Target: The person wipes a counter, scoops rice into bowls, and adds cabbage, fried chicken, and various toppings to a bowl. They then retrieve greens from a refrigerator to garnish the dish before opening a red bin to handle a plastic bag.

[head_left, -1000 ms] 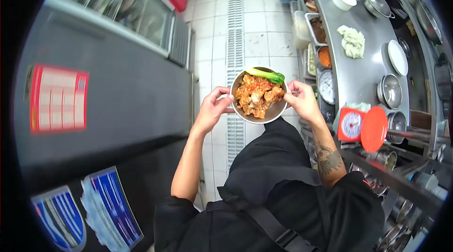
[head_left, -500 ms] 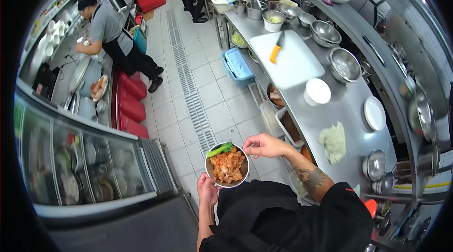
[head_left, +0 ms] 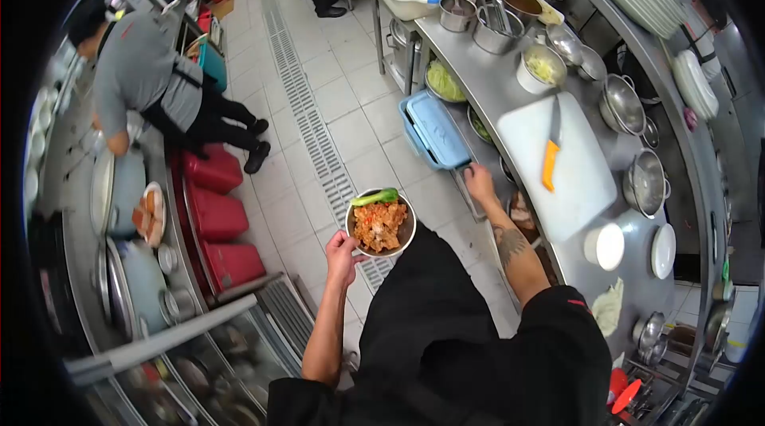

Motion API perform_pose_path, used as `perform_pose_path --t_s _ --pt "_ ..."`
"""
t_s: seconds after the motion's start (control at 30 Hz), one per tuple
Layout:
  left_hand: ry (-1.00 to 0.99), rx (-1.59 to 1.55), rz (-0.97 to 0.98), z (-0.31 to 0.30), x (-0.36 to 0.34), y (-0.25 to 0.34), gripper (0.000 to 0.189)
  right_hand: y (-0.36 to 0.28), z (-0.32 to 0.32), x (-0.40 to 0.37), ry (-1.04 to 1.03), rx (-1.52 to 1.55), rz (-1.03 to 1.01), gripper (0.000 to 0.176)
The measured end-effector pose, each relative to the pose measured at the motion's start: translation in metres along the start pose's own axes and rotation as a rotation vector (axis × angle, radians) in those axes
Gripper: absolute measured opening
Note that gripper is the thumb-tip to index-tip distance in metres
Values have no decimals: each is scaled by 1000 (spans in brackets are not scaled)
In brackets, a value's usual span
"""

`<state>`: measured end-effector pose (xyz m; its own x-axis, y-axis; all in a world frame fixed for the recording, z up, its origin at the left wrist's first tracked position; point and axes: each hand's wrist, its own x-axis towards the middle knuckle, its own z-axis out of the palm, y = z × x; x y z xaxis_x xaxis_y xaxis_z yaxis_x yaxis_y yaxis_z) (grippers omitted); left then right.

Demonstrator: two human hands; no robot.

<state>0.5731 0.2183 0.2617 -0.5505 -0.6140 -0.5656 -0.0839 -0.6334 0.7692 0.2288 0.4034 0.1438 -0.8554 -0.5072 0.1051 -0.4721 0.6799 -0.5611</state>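
Observation:
In my left hand (head_left: pixel 341 257) is a round metal bowl (head_left: pixel 408 235), gripped at its left rim with the fingers closed. Saucy, reddish-brown pieces of food (head_left: pixel 378 225) fill it, with a green leafy vegetable (head_left: pixel 374 197) lying along the far side. My right hand (head_left: pixel 480 182) is away from the bowl, by the steel counter's left edge. It is close to the near corner of a lidded blue container (head_left: pixel 435 129). The back of this hand faces me, and its fingertips are hidden.
On the right counter are a white cutting board (head_left: pixel 586 187) with an orange-handled knife (head_left: pixel 551 151), a white tub (head_left: pixel 604 247) and metal bowls (head_left: pixel 647 181). A floor drain (head_left: pixel 303 99) runs ahead. Left stand a co-worker (head_left: pixel 155 75) and red bins (head_left: pixel 219 215).
My right hand has left the bowl's side and moved right and forward to the counter edge. The bowl stays in my left hand. My view has advanced along the aisle.

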Motion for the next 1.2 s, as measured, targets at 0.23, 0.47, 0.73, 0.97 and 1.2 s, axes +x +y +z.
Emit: perform_pose_path --t_s 0.23,0.47,0.73,0.97,1.2 --pt "40 251 -97 -54 193 18 14 176 151 181 12 -219 506 29" --pt "-130 381 -393 -46 335 131 16 179 161 153 -1 -305 854 28" --pt "-263 402 -298 -31 515 248 20 64 119 224 329 -21 885 28" --pt "-459 377 -233 -22 672 344 12 -217 206 347 356 957 838 28" --pt "-449 350 -217 -17 774 521 10 -544 268 592 -203 933 340 30"
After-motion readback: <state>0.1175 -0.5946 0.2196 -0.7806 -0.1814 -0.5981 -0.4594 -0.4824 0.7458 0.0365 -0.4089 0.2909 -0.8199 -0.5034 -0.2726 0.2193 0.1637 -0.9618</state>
